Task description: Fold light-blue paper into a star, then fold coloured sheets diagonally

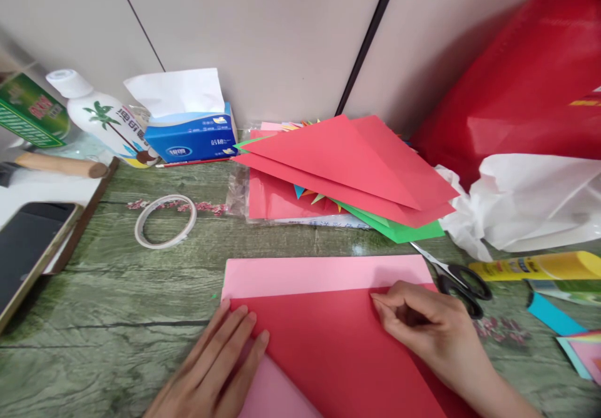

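A sheet of red paper (323,349) lies over pink paper (323,275) at the front of the table. Part of the red sheet seems folded over, with a slanting edge running down to the lower right. My left hand (211,368) rests flat with its fingers stretched out, fingertips on the red sheet's left corner and the pink paper. At the red sheet's upper edge, my right hand (422,324) has thumb and forefinger pinched together on the paper. Black-handled scissors (457,283) lie just beyond my right hand, partly under the green paper.
Red folded sheets (338,168) top a paper pile at the back. A tape roll (141,221), tissue pack (192,136) and white bottle (106,117) stand left, near a phone (32,243). Right are a yellow glue stick (539,266), crumpled white paper (539,199) and a red bag (530,86).
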`<state>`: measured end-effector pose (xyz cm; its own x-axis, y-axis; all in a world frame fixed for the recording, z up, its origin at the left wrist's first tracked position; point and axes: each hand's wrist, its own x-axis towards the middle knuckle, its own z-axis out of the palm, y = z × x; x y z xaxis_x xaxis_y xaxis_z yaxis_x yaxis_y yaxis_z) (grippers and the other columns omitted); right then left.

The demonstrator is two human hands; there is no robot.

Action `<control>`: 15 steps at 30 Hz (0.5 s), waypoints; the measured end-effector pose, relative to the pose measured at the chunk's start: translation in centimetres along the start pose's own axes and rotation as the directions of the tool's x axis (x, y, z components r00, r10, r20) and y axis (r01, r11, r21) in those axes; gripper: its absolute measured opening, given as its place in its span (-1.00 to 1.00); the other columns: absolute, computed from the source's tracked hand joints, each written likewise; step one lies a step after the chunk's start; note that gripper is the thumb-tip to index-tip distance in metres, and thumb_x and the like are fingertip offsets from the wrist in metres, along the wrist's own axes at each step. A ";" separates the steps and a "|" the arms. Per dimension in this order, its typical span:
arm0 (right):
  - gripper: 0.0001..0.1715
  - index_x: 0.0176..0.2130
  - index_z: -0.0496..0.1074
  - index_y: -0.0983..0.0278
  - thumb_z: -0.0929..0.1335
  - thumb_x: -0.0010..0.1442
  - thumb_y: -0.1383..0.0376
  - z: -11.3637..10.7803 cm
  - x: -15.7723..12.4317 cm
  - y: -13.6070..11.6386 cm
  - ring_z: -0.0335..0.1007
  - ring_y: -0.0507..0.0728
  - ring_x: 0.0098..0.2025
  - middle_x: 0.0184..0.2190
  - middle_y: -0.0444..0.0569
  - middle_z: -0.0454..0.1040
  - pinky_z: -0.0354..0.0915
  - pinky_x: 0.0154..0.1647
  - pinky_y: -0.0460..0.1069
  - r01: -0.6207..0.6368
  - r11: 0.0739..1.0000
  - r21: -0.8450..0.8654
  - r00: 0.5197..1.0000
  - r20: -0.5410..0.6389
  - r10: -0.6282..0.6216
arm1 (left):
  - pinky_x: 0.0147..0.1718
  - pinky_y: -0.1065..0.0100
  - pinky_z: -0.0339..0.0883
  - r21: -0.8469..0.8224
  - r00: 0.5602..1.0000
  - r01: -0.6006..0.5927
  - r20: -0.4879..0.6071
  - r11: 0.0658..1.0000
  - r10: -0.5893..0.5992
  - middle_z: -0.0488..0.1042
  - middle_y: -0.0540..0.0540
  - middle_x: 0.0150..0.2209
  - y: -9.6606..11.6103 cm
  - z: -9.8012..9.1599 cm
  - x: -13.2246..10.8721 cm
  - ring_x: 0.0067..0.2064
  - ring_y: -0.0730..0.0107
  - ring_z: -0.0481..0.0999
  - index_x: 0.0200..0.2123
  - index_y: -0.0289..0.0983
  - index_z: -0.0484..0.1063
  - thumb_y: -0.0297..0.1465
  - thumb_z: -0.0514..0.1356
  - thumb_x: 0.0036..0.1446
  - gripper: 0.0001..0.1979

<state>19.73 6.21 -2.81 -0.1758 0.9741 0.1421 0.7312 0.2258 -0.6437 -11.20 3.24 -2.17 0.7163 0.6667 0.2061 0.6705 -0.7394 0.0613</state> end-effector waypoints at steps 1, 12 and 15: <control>-0.71 -0.58 0.33 0.29 0.28 0.13 0.28 0.0 0.0 0.0 0.06 -0.07 -0.70 -0.70 -0.18 0.24 0.04 -0.70 -0.15 0.000 1.000 -0.001 1.000 -0.002 0.000 | 0.12 0.07 0.08 -0.007 1.000 0.007 0.010 1.000 -0.007 0.32 -0.13 0.09 0.0 0.0 0.0 0.22 0.11 0.07 0.12 -0.27 0.22 -0.69 -0.11 0.03 -0.43; -0.74 -0.58 0.33 0.28 0.28 0.13 0.32 -0.2 0.3 -0.3 0.10 -0.07 -0.68 -0.70 -0.18 0.24 0.09 -0.70 -0.17 0.035 0.999 -0.007 0.999 -0.008 -0.035 | 0.14 0.11 0.06 0.074 1.000 0.017 0.000 0.997 -0.017 0.28 -0.17 0.12 -0.1 0.9 0.0 0.21 0.09 0.08 0.10 -0.31 0.23 -0.48 -0.03 0.19 -0.60; -0.72 -0.58 0.34 0.28 0.27 0.13 0.30 -0.1 0.3 -0.3 0.10 -0.07 -0.68 -0.71 -0.18 0.24 0.09 -0.70 -0.17 0.016 1.000 -0.004 1.000 0.001 -0.016 | 0.15 0.10 0.02 0.085 1.000 0.008 -0.011 0.996 -0.007 0.29 -0.19 0.11 -0.1 1.0 0.2 0.21 0.09 0.08 0.08 -0.33 0.26 -0.46 -0.03 0.19 -0.62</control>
<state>19.57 6.45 -2.49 -0.1885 0.9703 0.1515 0.7311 0.2416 -0.6381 -10.94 3.52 -3.09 0.7096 0.6707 0.2159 0.6901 -0.7235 -0.0206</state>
